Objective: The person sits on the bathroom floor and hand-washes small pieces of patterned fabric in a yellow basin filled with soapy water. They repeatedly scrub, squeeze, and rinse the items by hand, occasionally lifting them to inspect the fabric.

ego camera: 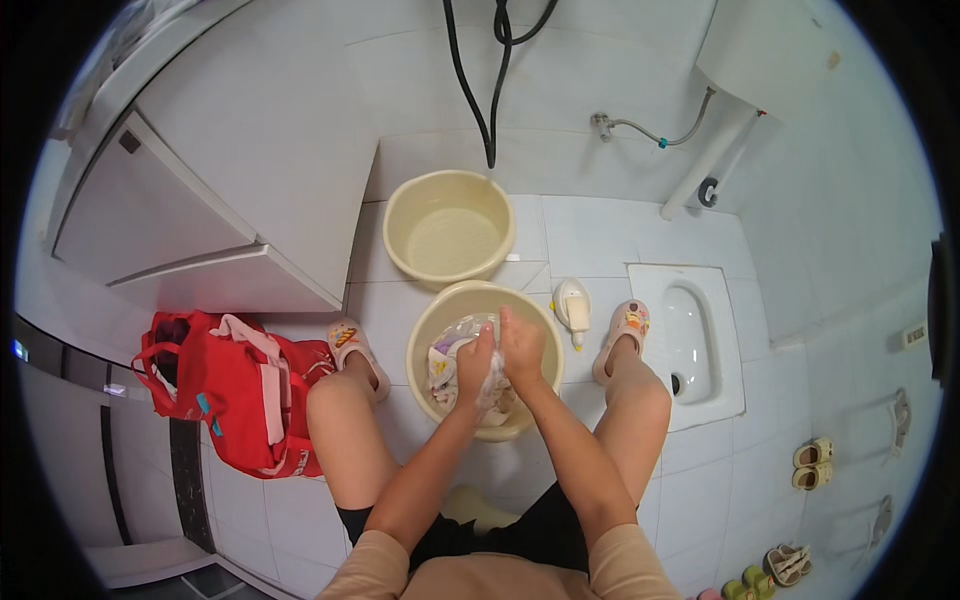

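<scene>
Between my legs a cream plastic basin (424, 319) stands on the tiled floor. Water and wet printed cloth (444, 369) lie in it, pale with yellow and purple patches. Over the basin, my left hand (474, 367) is closed around wet whitish cloth (493, 382). My right hand (523, 345) grips the same cloth close beside it, thumbs pointing away from me. Part of the cloth is hidden beneath my hands and forearms.
Behind stands a second cream basin (450, 232) with water. Right of the front basin are a duck-shaped soap dish (574, 309) and a squat toilet (694, 337). A red bag (240, 420) of clothes sits left. A black hose (491, 112) hangs above.
</scene>
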Action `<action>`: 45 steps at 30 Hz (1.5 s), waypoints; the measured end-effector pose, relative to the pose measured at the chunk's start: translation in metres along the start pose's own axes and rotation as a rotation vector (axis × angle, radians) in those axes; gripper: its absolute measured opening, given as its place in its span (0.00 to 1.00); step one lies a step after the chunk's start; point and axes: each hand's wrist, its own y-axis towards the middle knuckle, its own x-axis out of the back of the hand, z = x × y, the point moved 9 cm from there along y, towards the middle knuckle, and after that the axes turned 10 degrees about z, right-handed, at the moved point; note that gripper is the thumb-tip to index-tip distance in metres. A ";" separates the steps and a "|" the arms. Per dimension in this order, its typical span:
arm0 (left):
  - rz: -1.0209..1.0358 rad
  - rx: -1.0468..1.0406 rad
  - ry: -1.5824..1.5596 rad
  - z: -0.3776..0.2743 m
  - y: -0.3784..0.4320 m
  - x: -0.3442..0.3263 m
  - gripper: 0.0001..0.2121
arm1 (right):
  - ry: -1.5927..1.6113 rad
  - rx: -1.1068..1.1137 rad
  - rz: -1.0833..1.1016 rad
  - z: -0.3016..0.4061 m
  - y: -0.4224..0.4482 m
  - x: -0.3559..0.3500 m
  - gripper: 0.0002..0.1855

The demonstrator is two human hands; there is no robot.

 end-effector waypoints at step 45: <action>-0.090 -0.026 0.100 -0.016 -0.002 -0.020 0.17 | -0.215 0.219 -0.039 0.018 -0.006 -0.013 0.11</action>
